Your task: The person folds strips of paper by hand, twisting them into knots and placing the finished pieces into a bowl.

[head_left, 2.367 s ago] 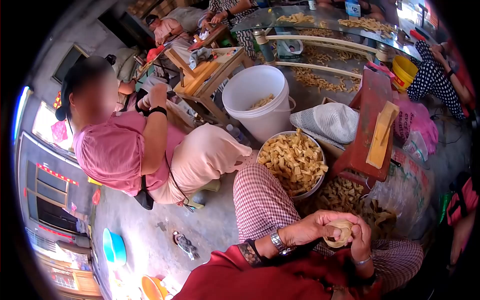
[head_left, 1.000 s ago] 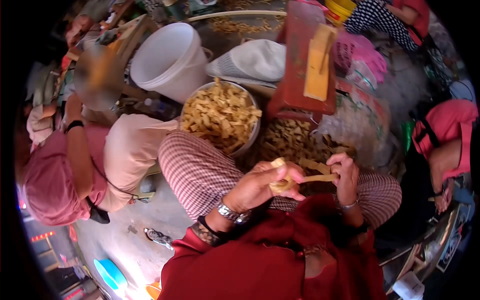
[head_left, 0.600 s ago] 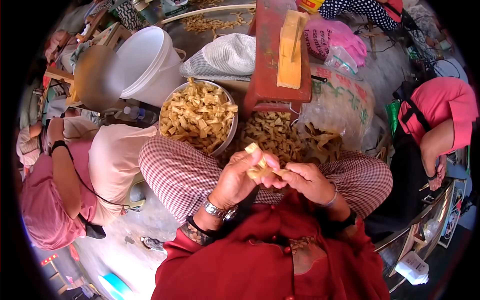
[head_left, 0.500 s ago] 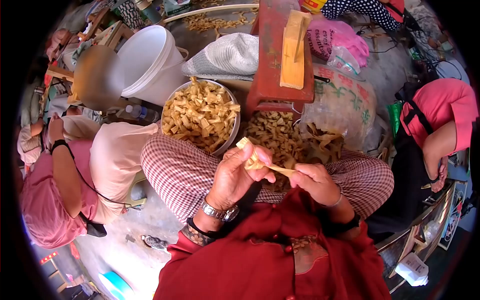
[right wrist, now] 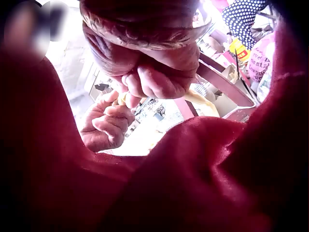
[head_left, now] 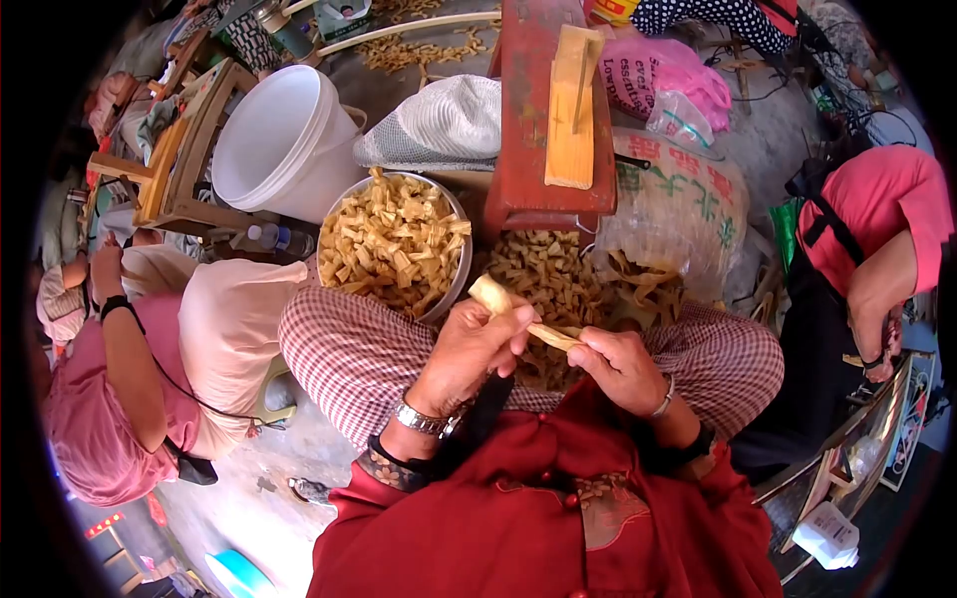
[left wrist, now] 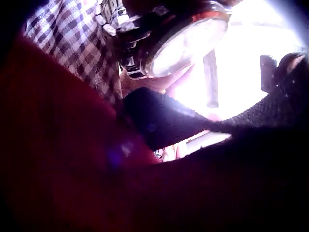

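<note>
A pale yellow folded strip (head_left: pixel 490 295) pokes up out of my left hand (head_left: pixel 465 357), whose thumb and fingers grip it over my lap. Its narrower tail (head_left: pixel 555 337) runs across to my right hand (head_left: pixel 624 371), which pinches the end between thumb and fingers. In the right wrist view my right hand (right wrist: pixel 145 72) is curled close beside my left hand (right wrist: pixel 107 126). Just beyond my knee stands a metal bowl heaped with similar yellow pieces (head_left: pixel 394 244). Glare and dark cloth hide most of the left wrist view, where a watch (left wrist: pixel 186 46) shows.
More pieces (head_left: pixel 548 279) lie in a pile under a red bench (head_left: pixel 528 130) that bears a wooden block (head_left: pixel 572 130). A white bucket (head_left: pixel 274 140) stands behind the bowl. People sit on both sides, one in pink (head_left: pixel 115 399) at the left. A clear plastic sack (head_left: pixel 688 199) is at the right.
The view has tilted down and swung onto the lap. The rounded loop between my hands is now a compact folded strip with a tail, and my hands have drawn slightly apart since the close grip.
</note>
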A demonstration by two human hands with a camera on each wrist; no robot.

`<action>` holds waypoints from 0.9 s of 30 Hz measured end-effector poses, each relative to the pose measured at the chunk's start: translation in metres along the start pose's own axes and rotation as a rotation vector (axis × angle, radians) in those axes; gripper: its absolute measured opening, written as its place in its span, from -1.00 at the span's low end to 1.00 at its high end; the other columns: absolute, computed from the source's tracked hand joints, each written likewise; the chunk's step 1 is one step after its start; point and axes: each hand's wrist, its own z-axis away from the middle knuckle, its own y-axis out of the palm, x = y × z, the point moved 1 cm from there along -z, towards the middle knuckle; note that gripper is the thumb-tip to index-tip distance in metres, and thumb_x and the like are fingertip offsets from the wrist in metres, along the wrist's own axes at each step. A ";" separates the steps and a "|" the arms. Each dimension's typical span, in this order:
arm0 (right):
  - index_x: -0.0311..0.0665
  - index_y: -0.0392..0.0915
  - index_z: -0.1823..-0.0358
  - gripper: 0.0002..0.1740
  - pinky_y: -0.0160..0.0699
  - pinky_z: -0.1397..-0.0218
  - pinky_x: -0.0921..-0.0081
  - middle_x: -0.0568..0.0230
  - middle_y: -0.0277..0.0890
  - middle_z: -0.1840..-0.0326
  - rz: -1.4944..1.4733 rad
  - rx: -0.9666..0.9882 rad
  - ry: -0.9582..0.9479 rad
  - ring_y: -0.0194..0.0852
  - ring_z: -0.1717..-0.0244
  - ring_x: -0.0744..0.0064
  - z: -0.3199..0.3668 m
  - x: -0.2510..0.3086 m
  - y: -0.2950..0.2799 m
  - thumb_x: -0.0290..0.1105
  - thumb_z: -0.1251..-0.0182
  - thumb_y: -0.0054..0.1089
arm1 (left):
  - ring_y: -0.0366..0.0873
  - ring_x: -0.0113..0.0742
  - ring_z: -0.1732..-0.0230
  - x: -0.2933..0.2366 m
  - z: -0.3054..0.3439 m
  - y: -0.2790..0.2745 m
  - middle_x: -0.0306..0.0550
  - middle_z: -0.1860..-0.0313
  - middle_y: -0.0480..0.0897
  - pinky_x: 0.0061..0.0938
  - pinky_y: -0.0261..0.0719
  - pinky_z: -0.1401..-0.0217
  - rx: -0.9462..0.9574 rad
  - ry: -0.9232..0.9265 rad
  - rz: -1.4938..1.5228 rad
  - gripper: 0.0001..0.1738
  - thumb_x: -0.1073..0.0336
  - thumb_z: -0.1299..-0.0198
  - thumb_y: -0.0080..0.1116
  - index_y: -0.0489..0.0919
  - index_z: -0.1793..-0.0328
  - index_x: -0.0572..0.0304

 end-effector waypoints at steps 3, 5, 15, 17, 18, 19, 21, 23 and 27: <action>-0.37 0.42 0.47 -0.73 0.26 0.54 0.39 0.07 0.32 0.64 -0.120 -0.064 -0.038 0.29 0.66 0.18 0.003 0.010 -0.008 -0.33 -0.34 0.10 | 0.22 -0.66 0.65 -0.010 0.004 -0.003 -0.28 0.50 0.48 -0.75 0.24 0.67 0.035 0.106 0.218 -0.93 0.45 -0.26 0.07 0.55 0.17 0.21; -0.37 0.42 0.49 -0.72 0.25 0.56 0.38 0.08 0.31 0.65 -0.055 -0.058 -0.058 0.28 0.67 0.17 0.004 0.010 -0.021 -0.33 -0.33 0.11 | 0.23 -0.65 0.64 -0.018 0.005 -0.012 -0.27 0.49 0.48 -0.72 0.27 0.66 -0.034 0.173 0.232 -0.92 0.47 -0.24 0.07 0.54 0.16 0.22; -0.28 0.38 0.46 -0.70 0.25 0.57 0.26 0.05 0.27 0.68 0.436 -0.370 -0.245 0.35 0.63 0.01 -0.071 0.043 -0.113 -0.22 -0.36 0.05 | 0.26 -0.64 0.64 -0.113 -0.066 0.027 -0.32 0.55 0.44 -0.69 0.33 0.64 -0.049 0.379 -0.091 -0.87 0.35 -0.30 0.06 0.55 0.24 0.26; -0.27 0.37 0.45 -0.69 0.26 0.56 0.24 0.04 0.29 0.66 0.517 -0.436 -0.280 0.37 0.61 0.02 -0.086 0.038 -0.127 -0.21 -0.38 0.03 | 0.28 -0.64 0.64 -0.126 -0.083 0.035 -0.32 0.56 0.44 -0.69 0.33 0.64 -0.068 0.414 -0.142 -0.86 0.34 -0.30 0.08 0.56 0.25 0.26; -0.26 0.37 0.44 -0.69 0.26 0.55 0.24 0.04 0.29 0.65 0.527 -0.446 -0.266 0.37 0.61 0.02 -0.093 0.035 -0.133 -0.20 -0.38 0.02 | 0.29 -0.63 0.64 -0.131 -0.092 0.037 -0.32 0.56 0.45 -0.69 0.33 0.63 -0.079 0.430 -0.168 -0.85 0.33 -0.29 0.08 0.56 0.26 0.26; -0.26 0.38 0.44 -0.69 0.25 0.55 0.24 0.04 0.30 0.65 0.536 -0.456 -0.251 0.37 0.60 0.02 -0.098 0.033 -0.139 -0.20 -0.38 0.02 | 0.32 -0.62 0.62 -0.135 -0.100 0.039 -0.32 0.56 0.46 -0.70 0.33 0.62 -0.069 0.434 -0.160 -0.83 0.29 -0.28 0.11 0.57 0.27 0.24; -0.24 0.40 0.41 -0.70 0.28 0.53 0.21 0.05 0.33 0.63 0.597 -0.513 -0.252 0.39 0.59 0.00 -0.108 0.034 -0.146 -0.18 -0.39 0.00 | 0.34 -0.62 0.61 -0.140 -0.115 0.043 -0.33 0.57 0.46 -0.69 0.33 0.62 -0.111 0.448 -0.246 -0.83 0.27 -0.27 0.13 0.58 0.27 0.23; -0.23 0.42 0.39 -0.72 0.30 0.51 0.19 0.05 0.36 0.62 0.638 -0.554 -0.277 0.40 0.57 -0.02 -0.121 0.020 -0.150 -0.18 -0.39 0.00 | 0.38 -0.62 0.58 -0.141 -0.133 0.038 -0.32 0.55 0.51 -0.67 0.36 0.57 -0.145 0.460 -0.355 -0.84 0.29 -0.24 0.15 0.59 0.27 0.24; -0.24 0.45 0.35 -0.73 0.33 0.48 0.16 0.02 0.39 0.60 0.500 -0.413 -0.140 0.41 0.54 -0.07 -0.122 -0.015 -0.124 -0.18 -0.38 -0.01 | 0.42 -0.62 0.54 -0.120 -0.160 0.024 -0.27 0.52 0.60 -0.65 0.39 0.47 -0.235 0.630 -0.706 -0.89 0.40 -0.19 0.10 0.59 0.25 0.30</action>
